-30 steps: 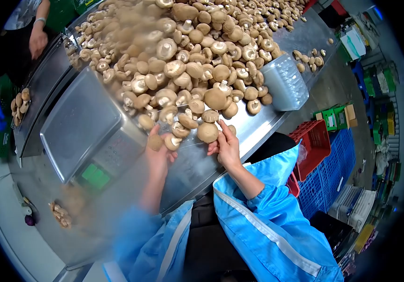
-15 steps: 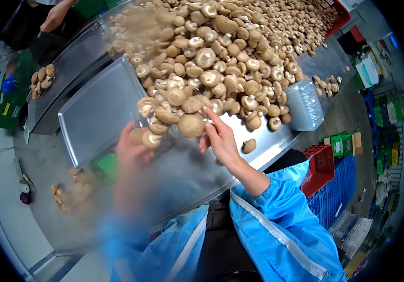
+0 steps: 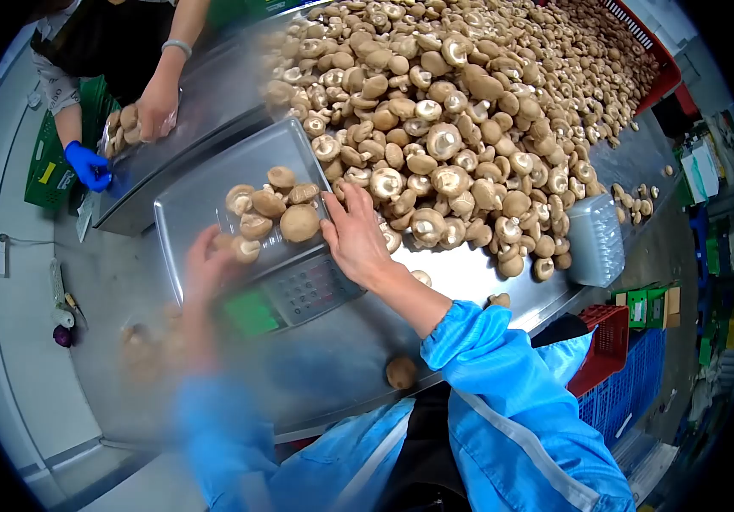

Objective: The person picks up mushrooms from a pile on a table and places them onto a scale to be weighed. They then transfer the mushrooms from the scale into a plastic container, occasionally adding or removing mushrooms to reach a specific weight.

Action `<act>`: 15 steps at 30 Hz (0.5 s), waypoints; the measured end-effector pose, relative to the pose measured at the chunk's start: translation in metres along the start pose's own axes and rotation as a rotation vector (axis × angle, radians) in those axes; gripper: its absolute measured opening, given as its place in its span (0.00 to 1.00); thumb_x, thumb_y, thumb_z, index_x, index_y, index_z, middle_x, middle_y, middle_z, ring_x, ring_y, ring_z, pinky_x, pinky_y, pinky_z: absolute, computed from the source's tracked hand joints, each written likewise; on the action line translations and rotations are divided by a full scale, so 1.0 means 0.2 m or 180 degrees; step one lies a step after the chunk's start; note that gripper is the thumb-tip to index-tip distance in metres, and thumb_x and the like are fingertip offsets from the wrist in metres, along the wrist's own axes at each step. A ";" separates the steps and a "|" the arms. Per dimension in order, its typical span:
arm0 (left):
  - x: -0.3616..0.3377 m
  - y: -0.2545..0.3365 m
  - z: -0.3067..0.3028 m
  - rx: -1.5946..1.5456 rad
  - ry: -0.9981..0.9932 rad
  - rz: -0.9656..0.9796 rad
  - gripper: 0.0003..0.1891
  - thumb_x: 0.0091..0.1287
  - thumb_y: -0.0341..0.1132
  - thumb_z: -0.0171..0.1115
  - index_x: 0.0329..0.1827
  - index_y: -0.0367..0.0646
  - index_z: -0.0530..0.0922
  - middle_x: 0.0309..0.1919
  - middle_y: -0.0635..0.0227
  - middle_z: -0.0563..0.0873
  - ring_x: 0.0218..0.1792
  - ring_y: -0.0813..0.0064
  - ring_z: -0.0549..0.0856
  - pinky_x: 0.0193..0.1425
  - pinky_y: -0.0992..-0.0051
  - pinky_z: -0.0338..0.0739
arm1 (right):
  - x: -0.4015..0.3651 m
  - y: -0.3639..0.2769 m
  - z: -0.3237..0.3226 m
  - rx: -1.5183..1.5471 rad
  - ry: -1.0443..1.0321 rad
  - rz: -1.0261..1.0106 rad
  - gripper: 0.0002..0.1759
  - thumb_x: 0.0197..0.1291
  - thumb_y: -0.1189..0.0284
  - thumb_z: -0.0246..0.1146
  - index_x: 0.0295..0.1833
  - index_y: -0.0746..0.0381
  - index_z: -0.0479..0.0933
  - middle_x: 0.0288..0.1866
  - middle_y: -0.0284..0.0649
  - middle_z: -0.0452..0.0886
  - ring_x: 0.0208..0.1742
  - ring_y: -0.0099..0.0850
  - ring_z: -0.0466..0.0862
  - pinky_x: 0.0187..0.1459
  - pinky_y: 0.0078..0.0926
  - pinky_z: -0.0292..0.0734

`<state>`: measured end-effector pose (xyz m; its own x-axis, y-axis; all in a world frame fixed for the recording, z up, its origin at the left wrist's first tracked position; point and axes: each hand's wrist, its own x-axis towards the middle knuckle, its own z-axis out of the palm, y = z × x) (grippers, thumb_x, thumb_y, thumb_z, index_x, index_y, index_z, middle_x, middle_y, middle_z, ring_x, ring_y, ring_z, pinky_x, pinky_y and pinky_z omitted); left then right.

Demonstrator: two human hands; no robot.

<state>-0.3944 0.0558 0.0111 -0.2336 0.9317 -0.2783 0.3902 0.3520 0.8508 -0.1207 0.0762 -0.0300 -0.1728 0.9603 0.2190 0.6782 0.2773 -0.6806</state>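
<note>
Several brown mushrooms lie in what looks like a clear plastic pack on the metal scale pan. At the pack's lower left is my left hand, smeared by haze, its grip unclear. My right hand is by the pan's right edge, thumb and fingers apart, with nothing visible between them. Just beyond its fingertips begins a large mushroom pile. Below the pan shows the scale's keypad.
Clear plastic trays stand stacked right of the pile. One mushroom lies near the table edge. Across the table, another person's bare hand and blue-gloved hand are beside packed mushrooms. A red crate is at right.
The mushroom group that was between my hands is now over the scale pan. Both hands have shifted relative to the scale, and its keypad is uncovered. More of the other person is in view.
</note>
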 end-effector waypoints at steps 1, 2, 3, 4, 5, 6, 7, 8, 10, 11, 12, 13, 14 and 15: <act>0.00 0.01 -0.02 -0.0002 -0.0050 -0.0060 0.31 0.59 0.33 0.65 0.68 0.36 0.73 0.45 0.61 0.83 0.25 0.77 0.83 0.22 0.79 0.72 | 0.00 0.00 0.01 -0.0069 -0.0033 -0.0015 0.27 0.68 0.70 0.60 0.71 0.65 0.67 0.71 0.55 0.65 0.75 0.55 0.61 0.72 0.50 0.61; -0.02 0.03 -0.04 -0.0008 -0.0103 -0.0122 0.31 0.60 0.33 0.67 0.68 0.36 0.73 0.45 0.60 0.83 0.28 0.74 0.85 0.28 0.76 0.78 | -0.01 0.01 0.00 -0.0005 -0.0067 -0.0074 0.27 0.68 0.70 0.60 0.71 0.65 0.66 0.70 0.55 0.66 0.75 0.55 0.61 0.72 0.49 0.61; -0.03 0.04 -0.05 -0.0017 -0.0157 -0.0187 0.31 0.60 0.33 0.68 0.68 0.37 0.74 0.45 0.60 0.82 0.32 0.72 0.86 0.35 0.73 0.84 | -0.03 0.01 -0.03 0.0055 -0.0105 -0.0132 0.28 0.68 0.71 0.60 0.71 0.65 0.66 0.70 0.55 0.66 0.74 0.55 0.62 0.72 0.48 0.61; -0.03 0.03 -0.07 0.0056 -0.0114 -0.0134 0.29 0.61 0.34 0.68 0.67 0.38 0.75 0.46 0.61 0.83 0.33 0.72 0.87 0.35 0.74 0.83 | -0.04 0.02 -0.06 0.0113 -0.0148 -0.0194 0.28 0.68 0.71 0.60 0.72 0.65 0.65 0.70 0.55 0.66 0.74 0.54 0.62 0.72 0.47 0.61; -0.03 0.01 -0.09 0.0124 -0.0066 -0.0083 0.28 0.62 0.35 0.68 0.67 0.38 0.76 0.46 0.61 0.84 0.34 0.72 0.87 0.36 0.74 0.83 | -0.06 0.03 -0.09 0.0322 -0.0157 -0.0165 0.28 0.67 0.71 0.59 0.71 0.65 0.65 0.69 0.55 0.67 0.73 0.54 0.63 0.72 0.46 0.62; -0.03 0.00 -0.11 0.0193 -0.0015 -0.0033 0.27 0.63 0.36 0.69 0.66 0.39 0.77 0.47 0.62 0.84 0.35 0.72 0.87 0.36 0.75 0.83 | -0.09 0.04 -0.13 0.0532 -0.0167 -0.0136 0.27 0.67 0.72 0.59 0.71 0.66 0.66 0.69 0.55 0.67 0.72 0.53 0.65 0.71 0.44 0.63; -0.02 0.00 -0.13 0.0241 0.0167 0.0012 0.26 0.64 0.37 0.68 0.65 0.39 0.78 0.48 0.62 0.85 0.37 0.73 0.87 0.38 0.75 0.82 | -0.12 0.05 -0.16 0.0745 -0.0178 -0.0103 0.27 0.67 0.72 0.59 0.70 0.66 0.66 0.68 0.55 0.68 0.72 0.53 0.66 0.71 0.43 0.63; -0.01 0.03 -0.15 0.0290 0.0350 0.0058 0.24 0.64 0.37 0.68 0.64 0.39 0.79 0.49 0.63 0.85 0.39 0.73 0.87 0.40 0.76 0.82 | -0.15 0.06 -0.20 0.0809 -0.0106 -0.0117 0.25 0.67 0.74 0.59 0.68 0.66 0.67 0.65 0.54 0.71 0.68 0.51 0.70 0.68 0.41 0.66; 0.04 0.09 -0.14 0.0322 0.0625 0.0530 0.23 0.67 0.40 0.67 0.63 0.40 0.80 0.50 0.64 0.85 0.39 0.78 0.85 0.38 0.79 0.78 | -0.22 0.09 -0.26 0.0882 -0.0127 0.0008 0.24 0.68 0.74 0.58 0.68 0.66 0.67 0.63 0.53 0.73 0.66 0.51 0.71 0.67 0.41 0.67; 0.07 0.13 -0.12 0.0314 0.0717 0.0948 0.23 0.69 0.42 0.66 0.62 0.39 0.80 0.49 0.66 0.85 0.38 0.81 0.84 0.34 0.82 0.75 | -0.27 0.09 -0.28 0.0929 -0.0162 0.0089 0.23 0.68 0.74 0.58 0.67 0.66 0.68 0.63 0.53 0.73 0.65 0.51 0.72 0.66 0.42 0.68; 0.10 0.19 -0.09 0.0460 0.0653 0.1266 0.22 0.69 0.42 0.66 0.62 0.41 0.80 0.50 0.66 0.85 0.43 0.81 0.84 0.41 0.80 0.76 | -0.31 0.08 -0.29 0.1001 -0.0089 0.0230 0.22 0.69 0.74 0.57 0.68 0.65 0.68 0.61 0.52 0.75 0.64 0.51 0.73 0.65 0.41 0.69; 0.11 0.27 -0.04 0.0603 0.0593 0.1591 0.22 0.69 0.41 0.66 0.63 0.42 0.81 0.52 0.66 0.85 0.48 0.80 0.83 0.48 0.78 0.78 | -0.35 0.08 -0.30 0.1007 -0.0077 0.0267 0.22 0.70 0.73 0.56 0.68 0.65 0.68 0.60 0.52 0.76 0.64 0.51 0.73 0.65 0.41 0.69; 0.09 0.38 0.00 0.0672 0.0350 0.1493 0.22 0.68 0.41 0.66 0.63 0.42 0.80 0.55 0.65 0.85 0.51 0.77 0.83 0.53 0.76 0.77 | -0.39 0.08 -0.31 0.1087 -0.0155 0.0412 0.22 0.70 0.73 0.56 0.68 0.65 0.69 0.60 0.53 0.76 0.64 0.51 0.73 0.65 0.41 0.69; 0.09 0.46 0.05 0.0733 0.0106 0.1422 0.23 0.68 0.41 0.66 0.63 0.42 0.80 0.58 0.65 0.84 0.54 0.74 0.83 0.59 0.73 0.76 | -0.42 0.08 -0.32 0.1158 -0.0210 0.0547 0.22 0.70 0.73 0.56 0.68 0.65 0.69 0.60 0.53 0.76 0.64 0.51 0.74 0.65 0.40 0.69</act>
<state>-0.3540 0.1064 0.0796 -0.0257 0.9938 0.1082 0.6441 -0.0663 0.7620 -0.0503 -0.0011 -0.0144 -0.1324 0.9902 0.0435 0.4062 0.0942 -0.9089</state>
